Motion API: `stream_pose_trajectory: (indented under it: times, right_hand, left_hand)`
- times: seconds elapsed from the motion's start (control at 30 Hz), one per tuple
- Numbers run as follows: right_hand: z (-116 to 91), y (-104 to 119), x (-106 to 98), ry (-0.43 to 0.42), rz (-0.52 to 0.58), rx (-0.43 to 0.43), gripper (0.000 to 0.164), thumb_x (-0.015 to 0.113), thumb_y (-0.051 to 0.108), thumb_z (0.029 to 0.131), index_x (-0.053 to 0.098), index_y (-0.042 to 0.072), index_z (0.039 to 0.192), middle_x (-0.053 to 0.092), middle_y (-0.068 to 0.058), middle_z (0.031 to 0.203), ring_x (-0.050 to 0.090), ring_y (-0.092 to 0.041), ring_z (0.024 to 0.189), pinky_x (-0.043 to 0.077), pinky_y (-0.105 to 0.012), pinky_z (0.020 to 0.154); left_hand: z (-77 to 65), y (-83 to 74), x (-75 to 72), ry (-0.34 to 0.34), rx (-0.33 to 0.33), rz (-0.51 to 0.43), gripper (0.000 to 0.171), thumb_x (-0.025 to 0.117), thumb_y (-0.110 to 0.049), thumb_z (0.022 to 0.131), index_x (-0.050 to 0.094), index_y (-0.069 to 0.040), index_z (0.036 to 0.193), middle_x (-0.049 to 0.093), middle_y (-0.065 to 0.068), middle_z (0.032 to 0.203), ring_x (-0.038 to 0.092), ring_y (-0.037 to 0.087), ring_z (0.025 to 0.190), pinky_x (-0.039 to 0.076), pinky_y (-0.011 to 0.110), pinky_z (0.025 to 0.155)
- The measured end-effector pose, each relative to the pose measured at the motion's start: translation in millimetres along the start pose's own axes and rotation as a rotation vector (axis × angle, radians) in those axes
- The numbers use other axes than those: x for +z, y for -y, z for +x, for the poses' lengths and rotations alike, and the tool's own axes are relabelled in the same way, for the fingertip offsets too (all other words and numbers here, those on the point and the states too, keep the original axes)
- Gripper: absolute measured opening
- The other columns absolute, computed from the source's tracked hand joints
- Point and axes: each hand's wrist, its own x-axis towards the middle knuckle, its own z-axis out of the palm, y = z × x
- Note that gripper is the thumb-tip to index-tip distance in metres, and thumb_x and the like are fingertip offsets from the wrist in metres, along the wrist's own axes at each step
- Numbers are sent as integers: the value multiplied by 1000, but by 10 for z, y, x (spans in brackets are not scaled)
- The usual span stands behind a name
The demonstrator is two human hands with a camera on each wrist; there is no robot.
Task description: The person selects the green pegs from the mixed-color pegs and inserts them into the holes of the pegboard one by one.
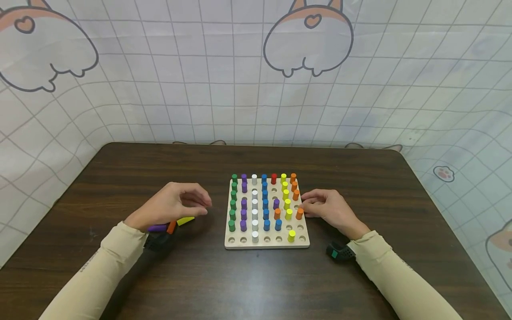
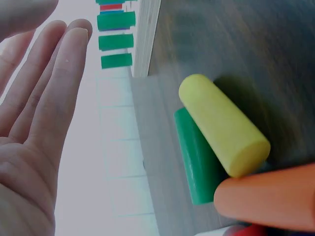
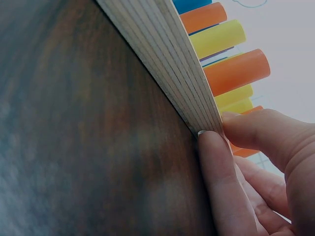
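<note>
A pale wooden pegboard (image 1: 280,246) stands on the table, holding columns of green, purple, white, blue, yellow and orange pegs and one red peg (image 1: 274,179). At its right side, my right hand (image 1: 332,211) pinches the board's edge, thumb on top and a finger along the layered side (image 3: 167,59). My left hand (image 1: 172,204) hovers left of the board, fingers relaxed, nothing between them. Below it lie loose pegs: a yellow peg (image 2: 221,123) leaning on a green peg (image 2: 194,157), an orange peg (image 2: 270,196) and a purple peg (image 1: 158,228), partly hidden by the wrist.
The dark wooden table (image 1: 256,284) spreads around the board. A white grid-patterned cloth (image 1: 224,98) with cartoon animals hangs behind and at both sides. Each wrist wears a black device (image 1: 340,252). Some holes in the board's front row hold no peg.
</note>
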Motion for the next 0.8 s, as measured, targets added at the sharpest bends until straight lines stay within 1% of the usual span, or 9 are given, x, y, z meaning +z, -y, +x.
stream_pose_trajectory:
  times: [0.1,0.2,0.43,0.53,0.67,0.8]
  right_hand:
    - [1,-2,0,1,3,2,43,77,25,94,67,3,129,77,-15,119,77,-14,93,65,-33,87]
    - [3,-3,2,2,8,0,43,76,25,94,67,3,129,77,-15,119,78,-14,93,65,-33,87]
    - [-1,2,10,0,5,3,42,76,25,95,67,3,129,76,-16,119,77,-14,93,65,-33,86]
    - [-4,5,10,3,7,1,43,76,25,95,66,2,130,76,-16,121,77,-14,94,65,-33,86]
    - [-9,5,4,8,10,-1,45,75,26,96,66,2,132,75,-17,123,77,-14,95,65,-33,87]
    - [-19,8,-5,7,8,6,45,75,27,96,65,2,131,75,-17,123,77,-14,96,65,-33,87]
  left_hand:
    - [-9,29,-26,-17,-5,15,21,83,-15,88,74,-18,107,78,6,109,75,7,98,61,21,89]
    - [-17,61,-56,-28,-22,11,21,83,-19,89,74,-17,108,78,5,110,74,7,99,60,21,90]
    - [-36,199,-97,-18,-45,-15,25,82,-23,90,73,-13,112,77,7,115,74,8,102,60,20,91]
    - [-42,264,-100,-11,-58,-15,25,81,-21,90,73,-13,112,76,7,115,74,10,103,59,18,91]
    - [-51,325,-107,5,-72,-19,24,79,-15,92,72,-12,114,75,7,117,74,19,107,58,17,92]
    - [-56,376,-125,31,-69,-20,24,76,-12,94,71,-12,117,73,7,121,73,23,112,59,18,93]
